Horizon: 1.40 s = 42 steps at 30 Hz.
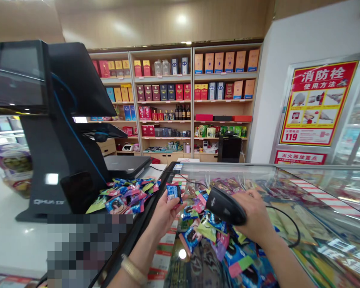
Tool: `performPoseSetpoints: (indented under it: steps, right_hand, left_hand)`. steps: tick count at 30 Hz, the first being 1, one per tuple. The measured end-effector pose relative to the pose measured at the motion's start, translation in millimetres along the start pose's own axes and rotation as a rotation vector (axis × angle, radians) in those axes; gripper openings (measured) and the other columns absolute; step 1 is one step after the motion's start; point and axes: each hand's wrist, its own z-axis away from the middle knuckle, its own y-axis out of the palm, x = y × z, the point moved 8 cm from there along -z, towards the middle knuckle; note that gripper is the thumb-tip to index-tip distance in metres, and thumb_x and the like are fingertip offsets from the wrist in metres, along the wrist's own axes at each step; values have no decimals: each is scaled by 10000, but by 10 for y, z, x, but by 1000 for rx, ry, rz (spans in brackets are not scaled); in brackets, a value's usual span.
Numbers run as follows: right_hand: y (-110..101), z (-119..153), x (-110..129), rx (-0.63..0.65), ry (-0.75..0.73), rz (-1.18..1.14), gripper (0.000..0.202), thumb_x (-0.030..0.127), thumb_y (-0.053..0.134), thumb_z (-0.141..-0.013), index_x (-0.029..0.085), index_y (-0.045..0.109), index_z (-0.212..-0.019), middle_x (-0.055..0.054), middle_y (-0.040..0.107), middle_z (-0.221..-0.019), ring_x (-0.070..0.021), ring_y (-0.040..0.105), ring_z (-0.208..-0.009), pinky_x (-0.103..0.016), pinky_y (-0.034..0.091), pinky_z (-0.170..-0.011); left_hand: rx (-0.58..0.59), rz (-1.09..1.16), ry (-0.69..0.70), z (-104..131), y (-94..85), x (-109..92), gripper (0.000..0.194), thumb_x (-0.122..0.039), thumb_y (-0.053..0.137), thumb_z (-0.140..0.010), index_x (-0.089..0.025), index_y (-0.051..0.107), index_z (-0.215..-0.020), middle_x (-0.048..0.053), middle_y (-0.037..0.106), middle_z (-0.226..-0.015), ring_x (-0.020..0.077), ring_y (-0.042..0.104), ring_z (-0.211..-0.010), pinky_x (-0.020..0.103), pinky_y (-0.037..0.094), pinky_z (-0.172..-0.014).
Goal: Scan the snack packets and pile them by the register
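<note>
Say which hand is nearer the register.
Left. The left hand, holding a packet, is right of the register; the right hand, gripping the scanner, is farther right.

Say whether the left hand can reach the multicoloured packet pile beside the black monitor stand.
Probably yes: the left hand, holding a small blue packet, is near that pile, with only a dark rim between.
</note>
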Motion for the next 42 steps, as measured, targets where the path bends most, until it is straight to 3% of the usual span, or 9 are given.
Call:
performPoseSetpoints:
  steps: [4,9,12,18,28,37,42]
  right_hand:
    - [32,-42,155,55,15,-64,94,231,512,-734,207,598,-760,6,595,-655,-141,484,-626,-319,248,-721]
    - [163,-40,266,170,28,-123,120,211,527,-724,210,622,-799,-2,621,-687,-142,513,-660,-321,238,-729]
    - [216,-30,282,209,35,-118,98,213,540,-714,211,613,-778,5,606,-668,-138,497,-638,-318,237,-727]
    - [242,-11,297,235,36,-117,133,199,531,-711,219,619,-809,5,615,-682,-148,500,-644,-323,248,-748]
    - [292,0,275,253,56,-107,65,202,571,-687,220,586,-747,18,586,-660,-144,480,-631,-325,237,-745]
    - [222,-18,267,213,37,-70,96,189,558,-689,220,598,-770,22,601,-665,-136,506,-633,-315,246,-722]
    - [1,32,-98,13,55,81,139,203,534,-679,212,607,-796,2,633,-692,-161,554,-675,-314,279,-746]
  left_hand:
    - [18,-20,-14,39,22,79,323,-67,631,-761,-191,565,-1052,64,690,-1007,210,707,-928,311,609,-750]
    - [-28,18,-52,57,31,141,180,-223,586,-862,-167,568,-1032,90,692,-899,223,710,-838,314,607,-643]
    - [-56,24,-77,60,20,170,213,-337,581,-878,-151,600,-982,100,691,-841,227,701,-798,309,596,-608]
    - [-25,32,-117,52,48,227,356,-401,397,-953,-152,648,-904,99,703,-892,196,691,-809,308,588,-688]
    - [-1,-15,-127,61,66,277,355,-448,401,-929,-208,662,-903,99,726,-925,244,694,-914,367,574,-775]
    - [-10,-32,-128,57,42,298,377,-439,396,-939,-183,670,-901,89,727,-904,214,694,-843,319,577,-702]
    - [-42,-248,115,88,26,98,335,-446,531,-882,-234,642,-1116,83,664,-1179,246,640,-1033,346,551,-799]
